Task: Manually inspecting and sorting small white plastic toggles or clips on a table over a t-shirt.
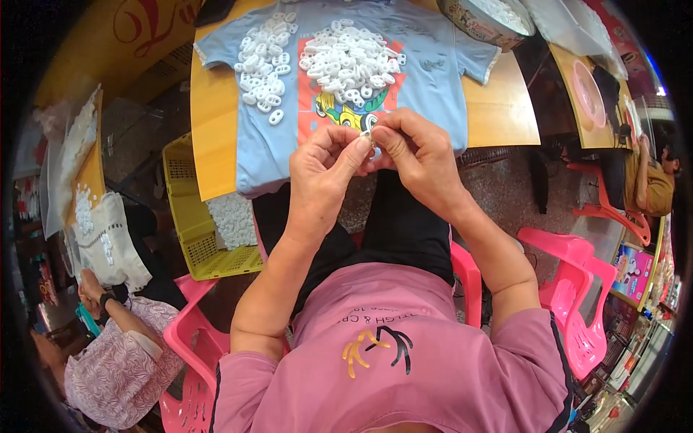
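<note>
My left hand (326, 173) and my right hand (413, 153) meet in front of me, fingertips pinched together on a small white plastic piece (367, 136). They hover over the near edge of a light blue T-shirt (440, 86) spread on a wooden table (498, 115). Two heaps of white plastic pieces lie on the shirt: a large pile (351, 61) in the middle and a looser pile (265, 61) to its left.
A yellow plastic crate (189, 224) holding white pieces stands left of my legs. Pink plastic chairs (574, 289) sit to my right and left. Another person (119, 361) in a patterned top sits at lower left, someone else (650, 184) at far right. A round tin (480, 22) rests at the table's far side.
</note>
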A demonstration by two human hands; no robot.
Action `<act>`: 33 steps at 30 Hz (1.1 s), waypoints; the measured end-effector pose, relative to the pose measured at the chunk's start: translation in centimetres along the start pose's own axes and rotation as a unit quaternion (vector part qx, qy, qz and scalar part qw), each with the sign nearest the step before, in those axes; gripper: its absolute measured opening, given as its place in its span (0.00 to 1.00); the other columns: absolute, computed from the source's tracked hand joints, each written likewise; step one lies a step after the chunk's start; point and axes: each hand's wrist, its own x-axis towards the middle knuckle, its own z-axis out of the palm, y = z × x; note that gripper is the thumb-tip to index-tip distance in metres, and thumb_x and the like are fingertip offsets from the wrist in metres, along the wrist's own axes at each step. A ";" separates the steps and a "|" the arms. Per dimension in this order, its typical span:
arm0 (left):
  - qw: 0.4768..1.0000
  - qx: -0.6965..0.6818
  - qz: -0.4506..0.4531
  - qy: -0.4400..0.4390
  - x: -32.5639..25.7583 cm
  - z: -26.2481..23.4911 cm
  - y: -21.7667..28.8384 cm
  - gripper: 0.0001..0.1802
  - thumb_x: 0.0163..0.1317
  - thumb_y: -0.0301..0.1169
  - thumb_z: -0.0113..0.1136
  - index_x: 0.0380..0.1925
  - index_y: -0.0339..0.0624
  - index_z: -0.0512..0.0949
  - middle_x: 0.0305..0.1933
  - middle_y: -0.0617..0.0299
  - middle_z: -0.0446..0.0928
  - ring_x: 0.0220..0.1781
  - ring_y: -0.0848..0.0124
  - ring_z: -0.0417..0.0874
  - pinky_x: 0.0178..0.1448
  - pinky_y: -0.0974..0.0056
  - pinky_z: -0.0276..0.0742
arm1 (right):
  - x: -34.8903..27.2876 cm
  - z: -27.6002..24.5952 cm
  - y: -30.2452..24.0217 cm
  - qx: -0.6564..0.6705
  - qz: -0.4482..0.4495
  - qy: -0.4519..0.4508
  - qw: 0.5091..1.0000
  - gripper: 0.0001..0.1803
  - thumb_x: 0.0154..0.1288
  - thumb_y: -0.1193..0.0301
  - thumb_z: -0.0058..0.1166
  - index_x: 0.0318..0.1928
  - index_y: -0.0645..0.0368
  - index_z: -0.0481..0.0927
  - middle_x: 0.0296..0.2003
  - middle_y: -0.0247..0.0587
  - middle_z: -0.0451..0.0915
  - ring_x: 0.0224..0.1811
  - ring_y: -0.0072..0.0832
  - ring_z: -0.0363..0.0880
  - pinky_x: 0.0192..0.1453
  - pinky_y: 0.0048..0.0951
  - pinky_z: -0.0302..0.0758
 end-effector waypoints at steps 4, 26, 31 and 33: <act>0.999 -0.022 -0.027 -0.031 -0.5 -0.7 0.2 0.07 0.64 0.28 0.62 0.37 0.34 0.78 0.31 0.63 0.80 0.30 0.78 0.80 0.37 0.74 0.77 | 0.0 -1.5 -0.9 -0.139 -0.152 -0.039 0.978 0.04 0.65 0.78 0.56 0.37 0.66 0.76 0.29 0.42 0.75 0.26 0.27 0.77 0.28 0.24 0.72; 0.998 0.046 -0.027 -0.019 -1.1 -2.7 1.0 0.07 0.63 0.26 0.62 0.38 0.34 0.77 0.31 0.62 0.80 0.30 0.77 0.79 0.36 0.73 0.73 | 0.8 -0.2 -0.9 -0.137 -0.141 -0.111 0.974 0.08 0.69 0.75 0.52 0.33 0.66 0.74 0.27 0.37 0.74 0.23 0.22 0.77 0.26 0.23 0.72; 0.998 0.052 -0.004 -0.038 -1.2 -2.2 1.5 0.07 0.64 0.28 0.63 0.35 0.35 0.77 0.30 0.65 0.79 0.30 0.81 0.78 0.35 0.74 0.74 | 0.3 0.3 -1.3 -0.109 -0.128 -0.120 0.978 0.11 0.71 0.74 0.50 0.30 0.65 0.71 0.25 0.37 0.72 0.22 0.24 0.76 0.26 0.26 0.71; 0.997 0.060 -0.002 -0.039 -0.9 -2.7 1.3 0.07 0.64 0.28 0.63 0.35 0.35 0.77 0.30 0.65 0.79 0.30 0.81 0.78 0.35 0.74 0.75 | 0.2 0.6 -1.6 -0.037 -0.021 -0.121 0.992 0.10 0.71 0.73 0.50 0.31 0.65 0.73 0.25 0.36 0.73 0.21 0.22 0.75 0.26 0.24 0.71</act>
